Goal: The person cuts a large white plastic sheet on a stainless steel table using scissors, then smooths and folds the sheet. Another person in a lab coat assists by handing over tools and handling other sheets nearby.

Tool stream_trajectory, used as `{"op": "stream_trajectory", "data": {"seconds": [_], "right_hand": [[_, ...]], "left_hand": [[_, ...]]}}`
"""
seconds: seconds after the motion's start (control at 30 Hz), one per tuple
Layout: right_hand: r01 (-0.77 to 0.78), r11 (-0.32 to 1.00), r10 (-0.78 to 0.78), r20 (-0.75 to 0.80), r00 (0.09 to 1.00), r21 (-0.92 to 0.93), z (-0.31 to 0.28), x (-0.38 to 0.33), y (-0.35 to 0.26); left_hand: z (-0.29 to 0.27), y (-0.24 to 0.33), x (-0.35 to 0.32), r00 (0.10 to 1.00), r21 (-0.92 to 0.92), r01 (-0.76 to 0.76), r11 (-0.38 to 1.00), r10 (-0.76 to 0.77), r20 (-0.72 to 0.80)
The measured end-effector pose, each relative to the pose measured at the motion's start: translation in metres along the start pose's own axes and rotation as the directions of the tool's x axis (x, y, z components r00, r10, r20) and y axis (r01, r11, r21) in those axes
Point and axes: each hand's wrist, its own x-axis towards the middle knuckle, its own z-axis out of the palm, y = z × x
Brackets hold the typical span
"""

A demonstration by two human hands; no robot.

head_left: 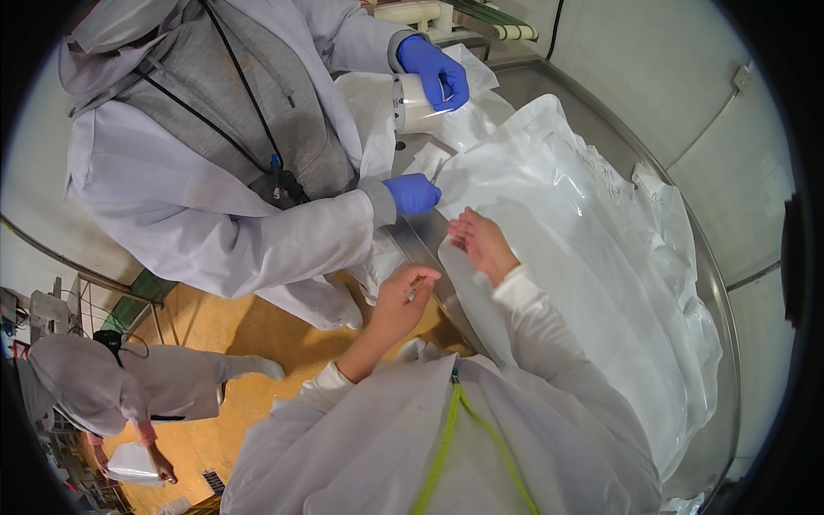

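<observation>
My left hand is held in the air in front of my body, its fingers loosely bent. A small shiny spot shows among them, too small to name; I see nothing plainly held. To its right, my right hand is above the near left part of a stack of large white plastic sheets or bags, fingers loosely apart and holding nothing. Just beyond it, a co-worker's blue-gloved hand grips a thin tool at the sheets' edge. The co-worker's other gloved hand rests on a roll of whitish film.
The sheets lie on a metal table with a raised rim. The co-worker in a white coat stands close on the left. Farther left, another person carries a white package over the yellow-brown floor.
</observation>
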Motion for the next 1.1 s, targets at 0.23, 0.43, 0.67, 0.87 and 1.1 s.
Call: {"op": "stream_trajectory", "data": {"seconds": [0.23, 0.43, 0.67, 0.87, 1.1], "right_hand": [[0.051, 0.873, -0.126, -0.121, 0.985, -0.485, 0.021, 0.082, 0.007], [0.060, -0.162, -0.365, 0.116, 0.924, -0.985, 0.039, 0.140, 0.018], [0.107, -0.281, -0.289, 0.191, 0.938, -0.954, 0.056, 0.133, 0.047], [0.147, -0.092, -0.181, 0.161, 0.970, -0.985, 0.046, 0.112, 0.042], [0.119, 0.406, -0.097, 0.087, 0.992, -0.906, 0.026, 0.056, 0.028]], "left_hand": [[-0.025, 0.009, 0.011, 0.998, 0.037, -0.050, 0.998, 0.051, -0.029], [-0.039, 0.028, 0.029, 0.999, -0.079, 0.027, 0.996, -0.029, -0.025], [-0.046, 0.043, 0.047, 0.986, -0.124, -0.012, 0.992, 0.033, 0.164], [-0.051, 0.079, 0.050, 0.948, -0.186, -0.184, 0.965, 0.225, 0.226], [-0.082, 0.103, 0.049, 0.919, 0.164, -0.367, 0.916, 0.384, -0.084]]}}
